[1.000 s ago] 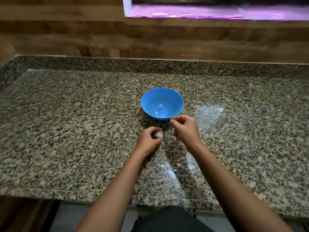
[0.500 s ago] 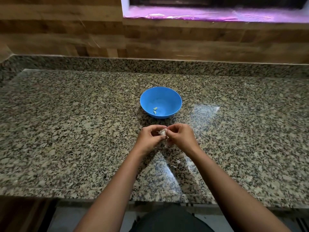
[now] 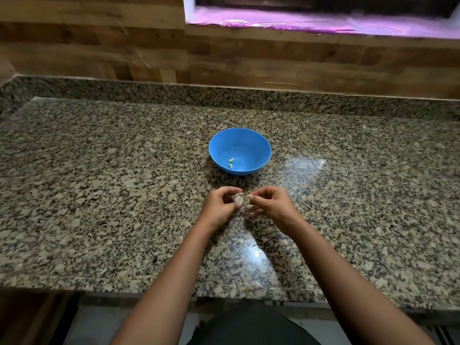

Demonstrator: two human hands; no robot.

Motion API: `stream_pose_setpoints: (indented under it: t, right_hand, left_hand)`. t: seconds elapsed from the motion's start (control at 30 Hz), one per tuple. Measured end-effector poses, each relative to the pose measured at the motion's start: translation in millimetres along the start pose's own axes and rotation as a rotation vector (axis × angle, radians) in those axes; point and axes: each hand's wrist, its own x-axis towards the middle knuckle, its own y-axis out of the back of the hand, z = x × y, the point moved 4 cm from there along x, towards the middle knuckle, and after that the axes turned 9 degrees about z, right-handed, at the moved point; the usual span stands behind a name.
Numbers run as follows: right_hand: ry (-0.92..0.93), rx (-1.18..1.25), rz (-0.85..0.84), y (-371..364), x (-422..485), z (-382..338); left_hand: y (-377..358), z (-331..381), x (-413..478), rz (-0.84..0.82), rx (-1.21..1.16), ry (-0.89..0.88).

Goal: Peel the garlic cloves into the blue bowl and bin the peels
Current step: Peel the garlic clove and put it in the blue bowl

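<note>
Garlic clove [image 3: 238, 198], partly in its skin, is being held just above the granite countertop [image 3: 112, 195], near the blue bowl [image 3: 265, 143] and on the person's side of it. It is being pinched between the thumb and curled fingers of the left hand [image 3: 219, 207]. A flake of peel [image 3: 249, 196] is being pinched by the right hand [image 3: 272, 205], just beside the clove; whether it is attached to the clove cannot be told.

Two peeled cloves [image 3: 230, 162] are lying at the bottom of the bowl, so the task is being judged as under way but early. One clove is being stripped, and no other unpeeled garlic is being shown. Loose peels [image 3: 256, 253] are being left scattered on the countertop between the forearms, with one small scrap [image 3: 90, 235] well apart to the left. All of these are yet to be gathered and binned, and no bin is being shown.

A wooden wall [image 3: 99, 46] and a purple-lit window ledge [image 3: 323, 24] are being seen behind the countertop. The way from hands to bowl is not being blocked by anything visible.
</note>
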Motion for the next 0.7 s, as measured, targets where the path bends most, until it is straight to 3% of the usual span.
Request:
stream_pose_setpoints:
  t: [0.2, 0.3, 0.47, 0.6, 0.7]
  right_hand:
    - [-0.036, 0.056, -0.012, 8.0, -2.5, 7.5]
    - [-0.032, 0.121, -0.021, 8.8, -6.6, 7.9]
    - [-0.07, 0.277, -0.048, 13.0, -11.3, 7.0]
    - [-0.172, 0.411, -0.03, 16.7, -13.1, 5.5]
    - [-0.188, 0.292, 0.045, 26.0, -10.2, 3.8]
  left_hand:
    - [-0.4, 1.9, -4.1, 0.078, 0.417, -0.245]
    - [-1.7, 12.7, -11.4, 0.104, 0.266, -0.319]
    - [-8.0, 23.3, -16.2, -0.031, -0.069, -0.169]
    - [-16.6, 26.7, -17.9, -0.056, -0.192, -0.149]
    - [-22.5, 23.0, -19.3, -0.055, -0.12, -0.169]
